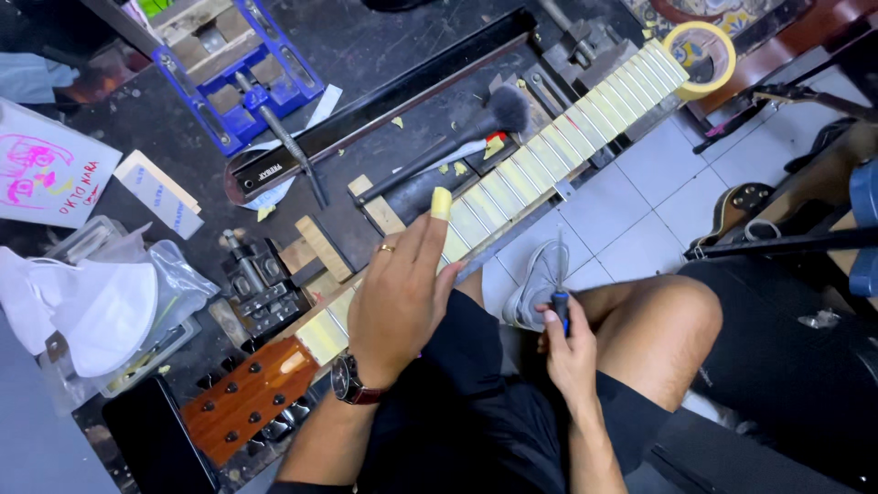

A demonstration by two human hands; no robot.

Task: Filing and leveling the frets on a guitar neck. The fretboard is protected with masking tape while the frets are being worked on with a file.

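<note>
I see my left hand [398, 293] lying flat and open on the guitar neck [512, 174], which runs slantwise across the dark worktop [366, 55] from the brown headstock [251, 393] near my body to the far end by a roll of tape [702, 57]. The fretboard is covered in pale yellow masking strips between the frets, and one fingertip of that hand is wrapped in the same yellow tape. A ring sits on one finger and a watch on the wrist. My right hand [569, 352] is well apart from the neck, off the worktop's edge above my bare knee, closed around a slim tool with a blue handle [560, 306], its thin metal shaft pointing up toward the neck. Beyond the neck lie a soft black brush [457, 142] and a long dark straightedge [366, 114], both resting on the worktop. A blue vise [240, 78] stands at the far left, and clear plastic bags [101, 302] lie to the left of the headstock. Below the worktop's edge I see pale floor tiles [640, 201].
</note>
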